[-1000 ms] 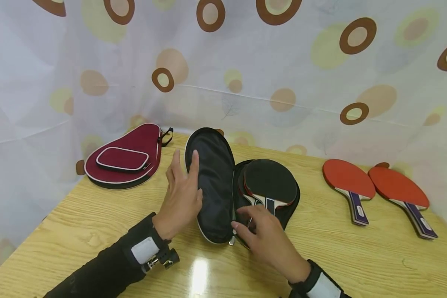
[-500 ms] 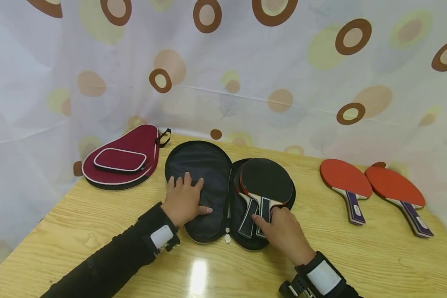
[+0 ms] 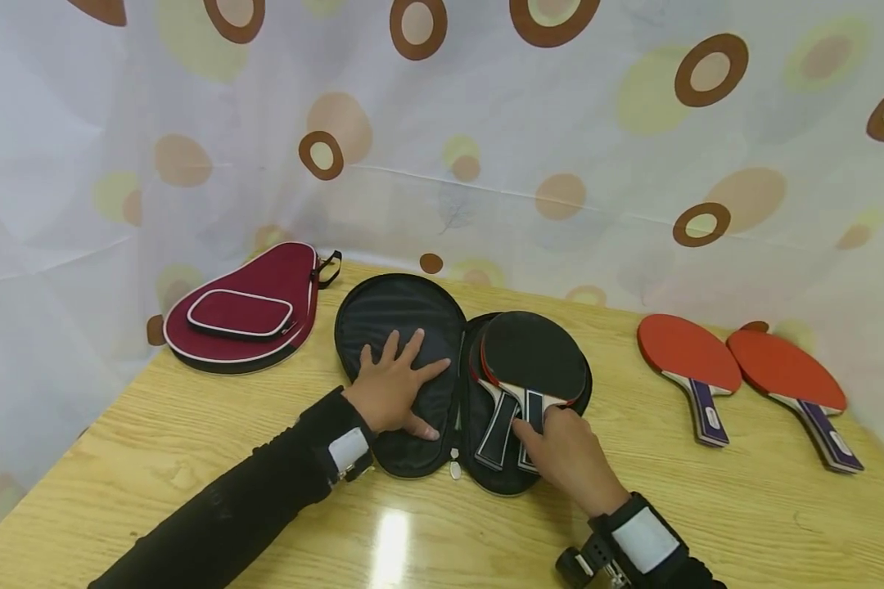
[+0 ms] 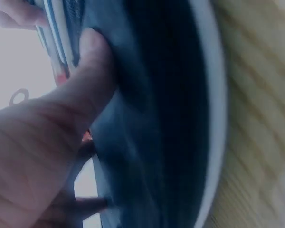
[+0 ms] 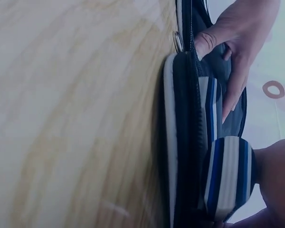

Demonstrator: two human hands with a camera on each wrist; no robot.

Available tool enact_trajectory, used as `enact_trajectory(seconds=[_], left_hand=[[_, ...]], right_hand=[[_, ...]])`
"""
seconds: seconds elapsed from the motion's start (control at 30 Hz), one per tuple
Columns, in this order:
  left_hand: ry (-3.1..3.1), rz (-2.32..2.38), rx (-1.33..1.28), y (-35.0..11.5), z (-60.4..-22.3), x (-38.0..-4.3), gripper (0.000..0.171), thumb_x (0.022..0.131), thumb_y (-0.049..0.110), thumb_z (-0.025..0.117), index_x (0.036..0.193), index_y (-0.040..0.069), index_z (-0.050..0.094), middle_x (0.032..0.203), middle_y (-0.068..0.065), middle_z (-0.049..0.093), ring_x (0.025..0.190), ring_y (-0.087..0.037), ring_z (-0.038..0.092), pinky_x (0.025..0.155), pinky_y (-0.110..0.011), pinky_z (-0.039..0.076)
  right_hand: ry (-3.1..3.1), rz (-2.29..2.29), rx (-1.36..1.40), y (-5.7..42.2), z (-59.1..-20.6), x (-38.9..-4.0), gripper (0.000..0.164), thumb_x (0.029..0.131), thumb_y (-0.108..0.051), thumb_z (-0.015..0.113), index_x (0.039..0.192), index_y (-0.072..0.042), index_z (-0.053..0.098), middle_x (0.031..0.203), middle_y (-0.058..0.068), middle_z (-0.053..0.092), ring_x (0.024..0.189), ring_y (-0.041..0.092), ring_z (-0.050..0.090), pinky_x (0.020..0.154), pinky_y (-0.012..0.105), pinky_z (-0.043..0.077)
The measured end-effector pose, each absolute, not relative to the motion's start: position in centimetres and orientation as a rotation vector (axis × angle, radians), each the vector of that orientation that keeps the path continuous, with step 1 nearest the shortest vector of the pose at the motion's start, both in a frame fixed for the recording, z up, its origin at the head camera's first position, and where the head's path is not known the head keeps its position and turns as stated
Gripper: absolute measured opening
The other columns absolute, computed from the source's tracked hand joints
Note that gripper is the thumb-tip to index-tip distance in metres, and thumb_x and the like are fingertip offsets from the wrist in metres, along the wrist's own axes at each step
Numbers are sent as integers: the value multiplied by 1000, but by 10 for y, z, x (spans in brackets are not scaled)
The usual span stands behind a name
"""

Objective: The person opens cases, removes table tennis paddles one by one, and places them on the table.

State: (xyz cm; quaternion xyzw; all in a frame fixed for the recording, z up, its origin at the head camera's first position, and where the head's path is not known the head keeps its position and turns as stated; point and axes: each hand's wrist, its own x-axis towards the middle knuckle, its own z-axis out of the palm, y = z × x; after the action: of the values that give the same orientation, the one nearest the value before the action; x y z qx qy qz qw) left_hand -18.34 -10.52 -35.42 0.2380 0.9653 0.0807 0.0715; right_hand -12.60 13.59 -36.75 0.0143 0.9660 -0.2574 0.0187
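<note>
In the head view a black zip case [image 3: 394, 298] lies unfolded on the table. My left hand [image 3: 390, 388] rests on its left half, fingers spread, thumb near the zipped fold. Two table tennis bats overlap in the right half. The upper bat [image 3: 534, 352] shows a black face, and my right hand [image 3: 569, 454] holds its handle between thumb and fingers. Beside that handle lies the lower bat [image 3: 495, 438], its blade mostly hidden. In the right wrist view the striped handle end [image 5: 228, 175] sits near the right fingers. The left thumb [image 4: 96, 52] lies along the black lining in the left wrist view.
A maroon bat case [image 3: 265, 278] with a small pocket lies at the back left. To the right are two red bats, one nearer [image 3: 688, 352] and one farther right [image 3: 788, 360]. A zip pull [image 3: 454, 469] hangs at the fold. A patterned curtain [image 3: 442, 123] stands behind the table.
The raised left flap has been laid flat, and my left hand has come down onto it, then shifted right. My right hand has gone from the case's zipped edge to the upper bat's handle.
</note>
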Motion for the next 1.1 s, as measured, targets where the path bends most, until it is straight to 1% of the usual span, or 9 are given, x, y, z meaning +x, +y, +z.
enact_trajectory(seconds=[0.07,0.13,0.23,0.3,0.43,0.57,0.77,0.97,1.1], left_hand=[[2902,211,734,-103,-354,-185,102,72,54,86,157,28,38,167,-18,14,150,-49,12,109,-74,21],[2895,186,730,-101,-353,-185,103,72,55,85,158,29,35,168,-17,12,151,-48,11,109,-75,21],[2887,146,707,-97,-353,-184,105,73,56,84,159,30,32,168,-17,11,150,-49,11,105,-76,26],[2885,128,695,-95,-353,-182,105,73,57,84,160,30,31,168,-17,10,150,-50,12,102,-77,30],[2889,119,681,-93,-356,-181,105,73,56,84,160,31,30,168,-17,11,150,-51,13,98,-77,35],[2887,135,667,-92,-358,-180,105,73,55,84,160,31,30,168,-17,10,149,-51,13,97,-76,36],[2889,165,665,-92,-358,-179,106,72,53,85,160,29,31,168,-17,10,149,-51,12,96,-77,36],[2875,197,663,-93,-356,-179,105,73,51,86,160,29,31,168,-18,9,149,-52,10,96,-78,35],[2879,203,657,-96,-356,-181,105,73,51,86,160,29,31,168,-18,9,149,-52,10,96,-78,35]], right_hand=[[2991,-798,85,138,-367,-127,36,95,-27,61,68,-4,53,62,6,47,52,20,48,47,30,35],[2984,-799,130,140,-367,-128,33,93,-26,62,71,-2,54,63,7,49,53,21,50,47,30,36],[2992,-773,180,142,-367,-130,34,93,-27,64,79,3,57,65,9,52,55,22,53,46,30,38],[3000,-755,189,144,-367,-130,36,94,-28,65,81,5,57,65,9,52,55,22,53,46,30,38],[3032,-724,164,149,-364,-130,36,95,-27,66,74,1,57,60,6,50,50,20,51,45,29,36],[3075,-690,95,162,-357,-123,33,94,-25,67,77,1,57,61,6,51,49,18,50,45,29,36],[3153,-606,26,201,-344,-104,33,96,-28,67,84,1,55,60,4,49,47,16,47,44,30,34],[3213,-437,36,253,-331,-76,37,100,-33,62,79,-4,55,58,0,44,49,17,42,48,30,29],[3189,-342,119,286,-326,-59,40,102,-36,57,79,-4,53,59,0,42,52,18,40,52,32,28]])
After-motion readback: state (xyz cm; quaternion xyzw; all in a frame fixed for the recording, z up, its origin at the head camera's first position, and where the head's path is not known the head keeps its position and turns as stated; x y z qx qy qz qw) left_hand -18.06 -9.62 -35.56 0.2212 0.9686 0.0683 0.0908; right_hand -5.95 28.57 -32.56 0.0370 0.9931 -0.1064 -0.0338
